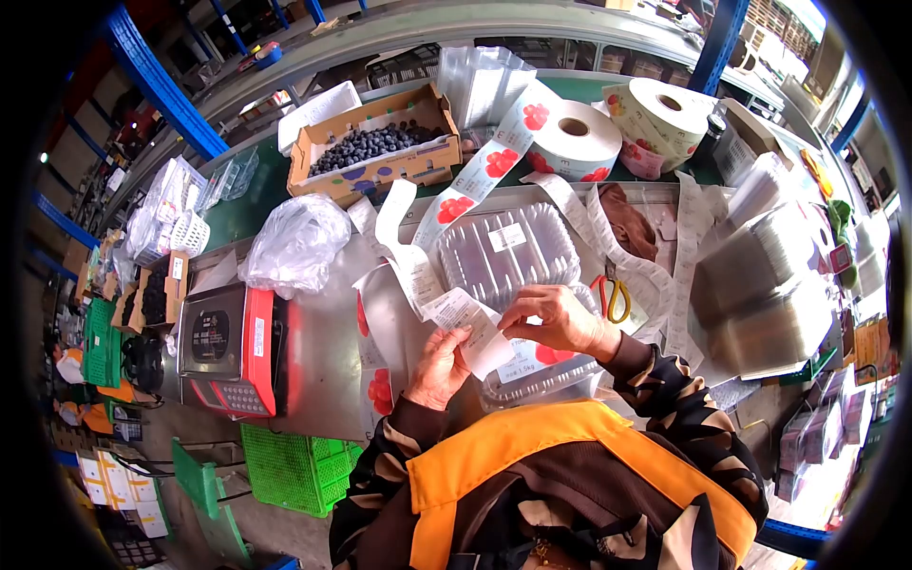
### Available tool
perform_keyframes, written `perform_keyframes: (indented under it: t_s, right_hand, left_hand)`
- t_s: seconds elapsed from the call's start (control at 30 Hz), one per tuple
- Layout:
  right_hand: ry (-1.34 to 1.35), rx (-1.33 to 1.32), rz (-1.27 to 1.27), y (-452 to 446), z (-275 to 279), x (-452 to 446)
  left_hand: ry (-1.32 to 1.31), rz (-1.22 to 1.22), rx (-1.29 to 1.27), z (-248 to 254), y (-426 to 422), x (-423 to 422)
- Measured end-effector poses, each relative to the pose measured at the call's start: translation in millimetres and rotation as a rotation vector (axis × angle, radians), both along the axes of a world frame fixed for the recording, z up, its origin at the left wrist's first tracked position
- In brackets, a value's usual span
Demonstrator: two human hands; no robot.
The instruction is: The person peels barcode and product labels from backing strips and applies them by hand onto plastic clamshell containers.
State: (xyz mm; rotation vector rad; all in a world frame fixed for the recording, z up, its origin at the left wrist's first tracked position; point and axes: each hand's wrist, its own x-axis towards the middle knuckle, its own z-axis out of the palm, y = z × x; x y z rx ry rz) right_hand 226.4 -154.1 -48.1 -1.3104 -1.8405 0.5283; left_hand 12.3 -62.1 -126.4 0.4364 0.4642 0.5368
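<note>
Near the middle, my left hand (443, 369) pinches the edge of a strip of white printed labels (467, 321). My right hand (555, 319) is at the other side of the strip, its fingers pressed together; what they hold is too small to make out. Just behind my hands lies a clear plastic clamshell box (508, 249) with a small white label on its lid. Another clear box (540, 378) sits under and in front of my hands, bearing a label with red fruit print. Yellow-handled scissors (618, 300) rest right of my right hand.
At the back stand a carton of dark berries (380, 147) and label rolls (574, 141). A red scale (233, 350) and a plastic bag (297, 245) are on the left. Stacked clear containers (760, 285) stand at the right; a green crate (296, 467) is below the table's left front.
</note>
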Motion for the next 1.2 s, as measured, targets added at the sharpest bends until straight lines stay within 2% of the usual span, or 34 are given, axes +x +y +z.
perform_keyframes:
  t_s: [0.17,0.2,0.23,0.27,0.3,0.37,0.4,0.47,0.53,0.6,0.7,0.77,0.83,0.9,0.93,0.97,1.07,1.1,1.17,1.2]
  right_hand:
    - [-0.008,0.198,-0.051,-8.0,-9.9,-3.4]
    - [0.115,0.139,-0.094,-2.1,-18.7,5.7]
    - [0.238,0.079,-0.139,5.8,-24.3,18.3]
    - [0.403,-0.209,-0.378,12.4,-25.5,33.9]
    - [0.46,-0.185,-0.541,30.7,-56.8,59.0]
    - [0.31,-0.223,-0.588,48.6,-73.4,83.1]
    - [0.239,-0.265,-0.585,54.4,-69.7,81.5]
    - [0.121,-0.336,-0.58,61.0,-64.7,74.9]
    - [0.01,-0.291,-0.618,67.4,-69.4,69.3]
    - [-0.134,-0.259,-0.655,68.3,-72.2,62.6]
    - [-0.35,-0.037,-0.748,65.7,-73.3,61.1]
    - [-0.307,-0.075,-0.827,66.2,-77.2,77.2]
    - [-0.501,0.192,-0.768,66.2,-61.6,73.5]
    - [-0.609,0.204,-0.59,66.7,-51.7,50.5]
    - [-0.64,0.164,-0.449,67.4,-64.8,45.0]
    - [-0.667,0.124,-0.311,66.8,-80.9,43.2]
    - [-0.653,0.084,-0.504,52.8,-92.7,53.9]
    - [-0.676,0.045,-0.648,42.9,-94.9,64.5]
    - [-0.512,-0.009,-0.881,11.2,-94.7,86.0]
    - [-0.302,-0.078,-0.869,-8.4,-97.2,92.3]
  left_hand:
    - [0.076,0.125,0.109,-10.0,5.9,-5.0]
    - [0.102,0.258,0.196,-18.4,14.9,-8.9]
    - [0.003,0.301,0.232,-3.7,22.4,-15.4]
    - [-0.066,0.384,0.245,12.5,27.0,-19.9]
    - [-0.134,0.465,0.258,25.3,30.8,-24.7]
    - [-0.211,0.47,0.314,28.1,41.8,-41.6]
    - [-0.13,0.507,0.305,31.6,40.5,-48.0]
    - [-0.203,0.406,0.317,32.1,40.4,-51.9]
    - [-0.131,0.357,0.254,45.1,26.1,-46.8]
    - [-0.098,0.292,0.222,37.5,19.8,-43.2]
    - [-0.075,0.237,0.122,21.4,7.0,-33.9]
    - [-0.019,0.215,0.079,10.5,-3.3,-30.8]
    - [0.026,0.173,0.113,-0.1,-11.2,-29.4]
    - [0.064,0.137,0.177,-3.4,-16.7,-27.3]
    - [0.099,0.115,0.201,-6.5,-18.7,-25.4]
    - [0.135,0.09,0.227,-10.7,-19.8,-23.4]
    - [0.237,0.042,0.343,-17.5,-20.5,-22.4]
    - [0.271,0.035,0.387,-20.9,-21.4,-24.6]
    - [0.436,0.052,0.542,-41.8,-16.4,-34.8]
    - [0.527,0.111,0.628,-55.6,-15.6,-37.5]
